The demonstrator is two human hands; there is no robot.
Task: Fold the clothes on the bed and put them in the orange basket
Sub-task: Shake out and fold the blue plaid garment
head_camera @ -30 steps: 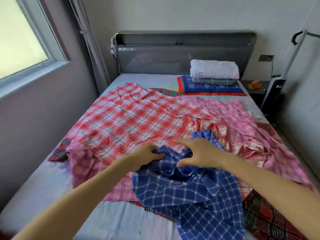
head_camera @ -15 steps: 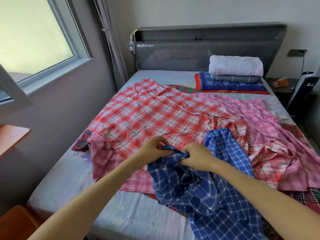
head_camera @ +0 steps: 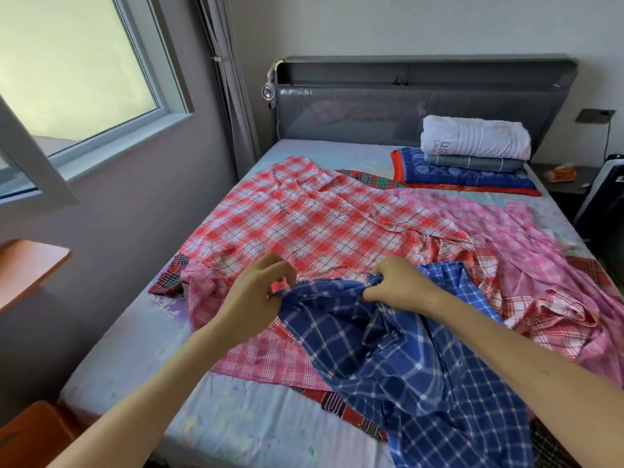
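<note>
A blue checked cloth (head_camera: pixel 415 363) lies crumpled over the near right part of the bed (head_camera: pixel 256 423). My left hand (head_camera: pixel 260 292) pinches its upper edge at the left. My right hand (head_camera: pixel 398 282) grips the same edge a little to the right, and the edge stretches between the two. Under it spreads a red and white checked cloth (head_camera: pixel 304 228), with a pink checked cloth (head_camera: pixel 526 251) to the right and a dark red tartan cloth (head_camera: pixel 337 405) peeking out below. An orange object (head_camera: pixel 27 430), perhaps the basket, shows at the lower left corner.
Folded towels and a blue blanket (head_camera: pixel 472 157) are stacked by the grey headboard (head_camera: pixel 405 96). A window (head_camera: pixel 67 79) and wall run along the left, with an orange shelf (head_camera: pixel 23 268) below. A nightstand (head_camera: pixel 570 173) stands at the right.
My hands have moved apart along the blue cloth's edge, pulling it taut between them. The camera has shifted left, bringing the window and shelf further into view.
</note>
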